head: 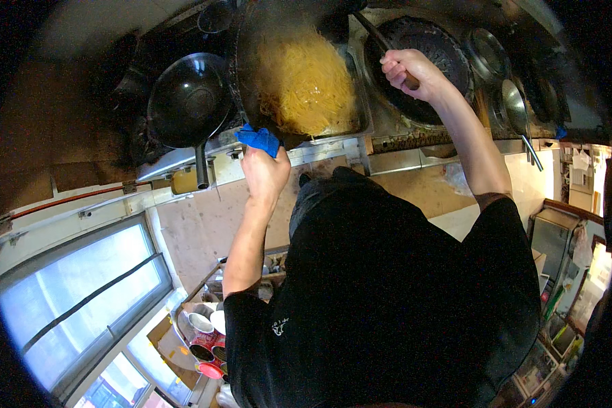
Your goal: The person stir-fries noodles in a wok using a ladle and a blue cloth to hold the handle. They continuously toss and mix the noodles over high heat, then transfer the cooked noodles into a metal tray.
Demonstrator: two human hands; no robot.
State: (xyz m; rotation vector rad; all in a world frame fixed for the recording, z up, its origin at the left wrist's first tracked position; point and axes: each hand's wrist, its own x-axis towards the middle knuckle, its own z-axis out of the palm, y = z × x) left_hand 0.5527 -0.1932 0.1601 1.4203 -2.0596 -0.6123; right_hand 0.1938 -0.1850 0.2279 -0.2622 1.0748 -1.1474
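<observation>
My left hand (266, 171) is closed around a blue cloth (258, 139) at the near edge of a large dark wok (246, 66). A heap of yellow noodles (313, 84) fills the middle, with steam over it; where the wok's right rim ends is hard to tell. A metal tray's edge (365, 109) shows just right of the noodles. My right hand (410, 71) grips the wooden handle (376, 31) of a long utensil, whose head is hidden at the top of the view. Below that hand lies a round dark wok (433, 56).
A smaller empty wok (188, 99) sits at the left, its handle pointing towards me. Metal bowls and a ladle (514, 102) stand at the right. The stove's front ledge (403, 162) runs before me. Tins (203, 339) and a window (89, 301) are at the lower left.
</observation>
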